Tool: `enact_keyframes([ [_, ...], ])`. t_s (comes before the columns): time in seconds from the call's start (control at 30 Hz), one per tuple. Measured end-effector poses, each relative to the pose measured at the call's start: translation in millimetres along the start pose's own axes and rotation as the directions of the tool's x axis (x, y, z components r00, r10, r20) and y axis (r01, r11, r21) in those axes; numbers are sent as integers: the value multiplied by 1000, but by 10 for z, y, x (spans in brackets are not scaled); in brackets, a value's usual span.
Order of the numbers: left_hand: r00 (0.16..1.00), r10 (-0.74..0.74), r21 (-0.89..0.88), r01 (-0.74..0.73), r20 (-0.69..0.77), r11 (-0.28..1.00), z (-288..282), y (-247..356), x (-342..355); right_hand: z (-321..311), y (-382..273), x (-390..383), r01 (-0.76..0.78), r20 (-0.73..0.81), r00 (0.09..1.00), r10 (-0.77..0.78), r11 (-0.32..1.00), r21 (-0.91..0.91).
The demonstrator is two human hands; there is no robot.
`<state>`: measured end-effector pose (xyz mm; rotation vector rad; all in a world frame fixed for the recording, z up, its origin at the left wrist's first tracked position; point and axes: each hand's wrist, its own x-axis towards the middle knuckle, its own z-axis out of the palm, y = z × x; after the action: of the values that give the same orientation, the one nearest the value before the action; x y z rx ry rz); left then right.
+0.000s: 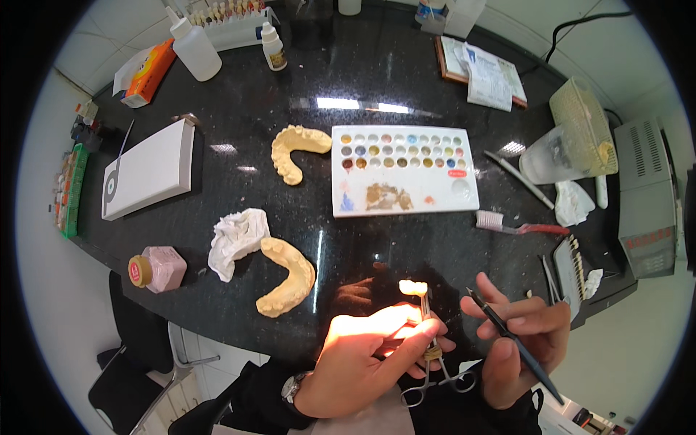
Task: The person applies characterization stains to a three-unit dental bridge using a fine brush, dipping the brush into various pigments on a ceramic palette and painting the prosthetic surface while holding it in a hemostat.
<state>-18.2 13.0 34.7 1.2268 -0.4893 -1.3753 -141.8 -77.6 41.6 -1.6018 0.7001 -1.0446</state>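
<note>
My left hand point(362, 366), with a watch at its wrist, is closed round locking forceps point(428, 341) with ring handles. Clamped in the tips of the forceps is a small row of dental crowns point(412, 288), brightly lit. In my right hand point(533, 341) lies a slim dark brush point(518, 341), slanting across the fingers with its fine tip toward the crowns but apart from them. Beyond both hands sits a white ceramic palette point(406, 190) with rows of coloured wells and smears of brown and blue.
Two plaster dental models point(290, 279) rest left of the palette, one beside crumpled tissue point(238, 243). A toothbrush point(522, 225), tweezers point(549, 279) and a shade guide point(571, 272) lie right. Further left are a pink jar point(163, 270) and a white box point(148, 170); bottles point(196, 54) stand behind.
</note>
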Motion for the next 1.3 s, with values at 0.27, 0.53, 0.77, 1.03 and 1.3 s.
enact_keyframes([
  [0.27, 997, -68, 61, 70, -47, 996, 33, -188, 4, -61, 45, -193, 35, 188, 982, -2, 985, -169],
  [0.53, 992, -71, 109, 83, -104, 991, 73, -272, 27, -115, 256, -254, 35, 177, 984, -31, 999, -17],
  [0.77, 983, -52, 126, 75, -178, 989, 122, -347, 50, -137, 430, -283, 80, 180, 979, -90, 995, 62],
  [1.03, 974, -140, 152, 167, -177, 974, 116, -289, 69, -131, 454, -282, 17, 183, 983, -34, 995, 96],
  [1.3, 975, -125, 134, 150, -184, 980, 111, -314, 61, -191, 468, -208, 105, 331, 939, -98, 994, -3],
])
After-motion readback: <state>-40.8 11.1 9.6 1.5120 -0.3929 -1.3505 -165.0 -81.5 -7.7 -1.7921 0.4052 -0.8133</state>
